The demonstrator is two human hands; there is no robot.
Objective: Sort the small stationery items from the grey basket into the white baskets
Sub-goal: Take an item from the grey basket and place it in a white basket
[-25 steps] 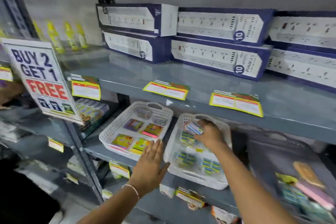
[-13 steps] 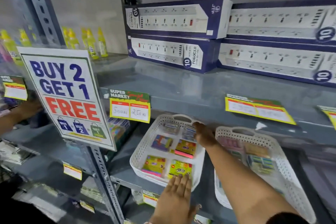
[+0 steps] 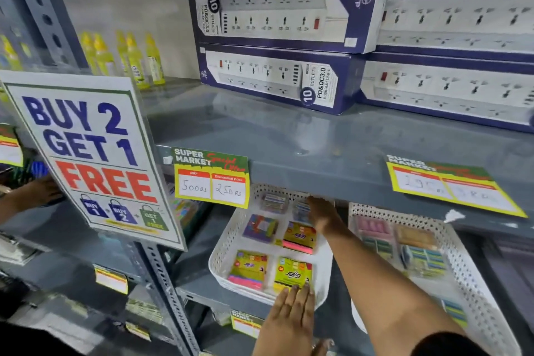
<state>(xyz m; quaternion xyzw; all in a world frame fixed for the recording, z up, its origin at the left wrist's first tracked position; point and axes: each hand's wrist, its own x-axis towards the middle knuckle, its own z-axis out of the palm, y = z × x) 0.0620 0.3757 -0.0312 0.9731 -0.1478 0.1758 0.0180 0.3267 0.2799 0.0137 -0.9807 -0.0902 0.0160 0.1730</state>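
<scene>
Two white perforated baskets stand side by side on the lower shelf. The left white basket (image 3: 228,243) holds sticky-note packs (image 3: 293,272) in rows and small clear packs (image 3: 274,202) at the back. The right white basket (image 3: 465,266) holds pastel and striped packs. My right hand (image 3: 322,215) reaches into the left basket's far right corner and lies on a small blue-striped pack (image 3: 300,209). The shelf edge hides its fingertips. My left hand (image 3: 291,316) lies flat against that basket's front rim and holds nothing. The grey basket is only a dark strip at the far right.
The grey upper shelf (image 3: 318,139) overhangs the baskets and carries boxed power strips (image 3: 277,14) and yellow price tags (image 3: 212,179). A "Buy 2 Get 1 Free" sign (image 3: 86,159) hangs on the upright at left. Another person's hand (image 3: 37,191) is behind it.
My right hand carried a small striped pack from the right white basket to the back of the left one. My view swung left and closer; my left hand slid to the front rim.
</scene>
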